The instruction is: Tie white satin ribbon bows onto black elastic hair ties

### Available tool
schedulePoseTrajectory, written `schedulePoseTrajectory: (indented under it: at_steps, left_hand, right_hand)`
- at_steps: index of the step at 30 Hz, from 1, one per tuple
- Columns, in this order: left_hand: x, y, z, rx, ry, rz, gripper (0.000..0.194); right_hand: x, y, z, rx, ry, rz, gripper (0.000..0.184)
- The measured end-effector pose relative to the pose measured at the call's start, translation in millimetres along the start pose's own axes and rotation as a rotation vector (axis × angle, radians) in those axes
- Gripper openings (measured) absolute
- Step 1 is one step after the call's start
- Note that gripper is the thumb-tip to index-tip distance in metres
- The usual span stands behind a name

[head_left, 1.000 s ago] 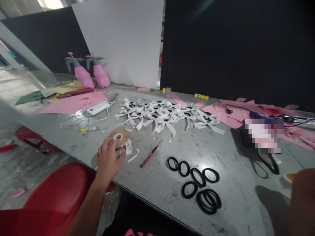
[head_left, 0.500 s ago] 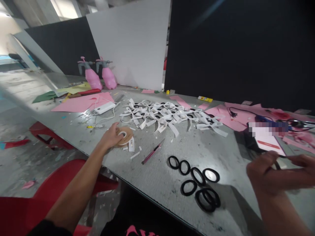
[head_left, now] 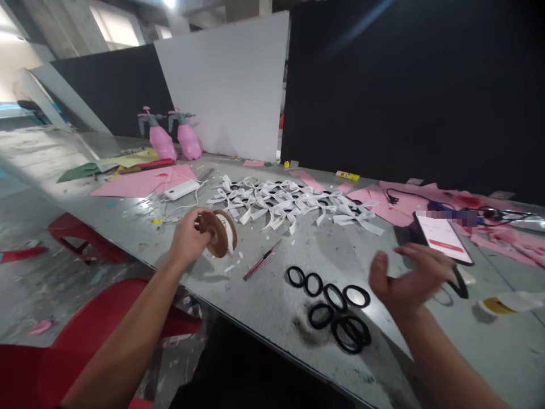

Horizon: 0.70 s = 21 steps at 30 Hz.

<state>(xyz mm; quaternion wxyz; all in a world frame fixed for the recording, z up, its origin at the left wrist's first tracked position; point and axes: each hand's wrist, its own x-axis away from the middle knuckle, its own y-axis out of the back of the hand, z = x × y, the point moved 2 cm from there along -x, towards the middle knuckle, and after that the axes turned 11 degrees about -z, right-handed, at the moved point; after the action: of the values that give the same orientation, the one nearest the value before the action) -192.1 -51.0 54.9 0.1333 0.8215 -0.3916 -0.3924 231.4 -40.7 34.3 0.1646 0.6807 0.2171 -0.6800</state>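
My left hand [head_left: 191,236] is closed on a brown cardboard ribbon spool [head_left: 219,241], held tilted on edge just above the table. White printed ribbon is wound between its discs. My right hand [head_left: 411,281] hovers over the right side, thumb and fingers apart, with nothing visible in it. Left of it lie several black hair ties [head_left: 334,298]; another black band [head_left: 460,284] shows just behind its fingers. Between the hands a pink craft knife [head_left: 260,261] rests near small white scraps. Beyond it spreads a pile of white ribbon bows on black bands [head_left: 281,201].
A lit phone [head_left: 443,236] leans at the right, near pink sheets and cables. A yellow-centred tape roll [head_left: 498,305] lies at far right. A white power bank [head_left: 181,190] with a cord and two pink spray bottles [head_left: 189,142] stand left. Red stools [head_left: 97,318] are below the edge.
My left hand has lifted the ribbon spool from lying flat and turned it on edge. My right hand has moved left toward the hair ties, and its fingers have opened.
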Motion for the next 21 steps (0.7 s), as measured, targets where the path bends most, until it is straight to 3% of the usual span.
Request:
schedulePoseTrajectory:
  at_steps: [2, 3, 5, 7, 10, 14, 17, 21]
  left_hand:
    - [18.5, 4.6, -21.2, 0.188, -0.059, -0.090, 0.038]
    - [27.4, 5.7, -31.2, 0.244, -0.087, -0.138, 0.036]
    - [43.7, 5.8, -50.0, 0.344, -0.132, -0.219, 0.035]
    - [58.4, 4.6, -66.6, 0.446, -0.173, -0.295, 0.035]
    - [78.2, 1.7, -85.7, 0.529, -0.191, -0.363, 0.034]
    - [97.7, -1.2, -99.0, 0.581, -0.195, -0.402, 0.035]
    - [103.0, -2.0, -98.5, 0.584, -0.192, -0.472, 0.033]
    - [101.3, -2.2, -84.7, 0.476, -0.160, -0.609, 0.033]
  right_hand:
    - [-14.4, -9.9, 33.9, -0.224, -0.173, 0.187, 0.023]
    - [-20.4, -15.6, 52.8, -0.372, -0.256, 0.356, 0.018]
    - [-26.9, -24.1, 91.2, -0.657, -0.391, 0.785, 0.029]
    - [-28.8, -24.3, 121.4, -0.839, -0.459, 1.018, 0.043]
    - [-25.5, -17.8, 142.2, -0.915, -0.476, 1.082, 0.035]
    - [-27.5, -10.6, 136.5, -0.917, -0.369, 1.031, 0.010]
    - [-43.2, -9.7, 121.5, -0.942, -0.422, 1.095, 0.015]
    - [-67.7, -6.9, 102.8, -1.069, -0.524, 1.323, 0.031]
